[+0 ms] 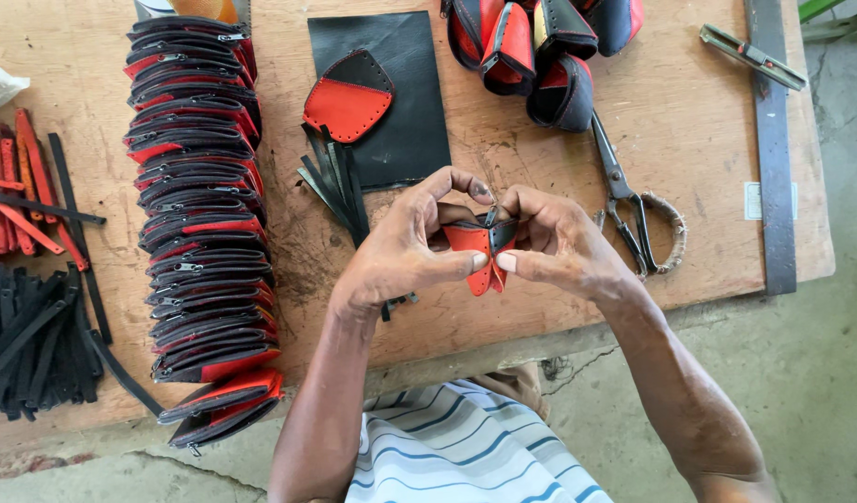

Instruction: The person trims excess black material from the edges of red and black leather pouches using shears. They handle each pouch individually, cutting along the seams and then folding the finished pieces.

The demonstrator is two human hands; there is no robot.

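Both hands meet over the table's [689, 140] near edge, pinching one small pouch [482, 250] between them. The left hand [405, 247] is closed on its left side, thumb below and fingers curled over the top; the right hand [564, 244] grips the right side the same way, thumbs almost touching.

The likeliest slip, as I judge it, is the pouch twisting or popping out of the thumb grip, since only its edges are pinched and it is folded under tension. A pull too hard on the dark strip at its top could also skew the seam or zip.

The pouch is red leather with a black band along the top and a small metal part at the middle; its lower corner hangs down in a point below the thumbs.

Left of the left hand stands a long row of pouches [200, 205]. Just beyond the hands lie black strips [335, 182] on a black sheet [401, 102]. Scissors [624, 191] lie just right of the right hand.
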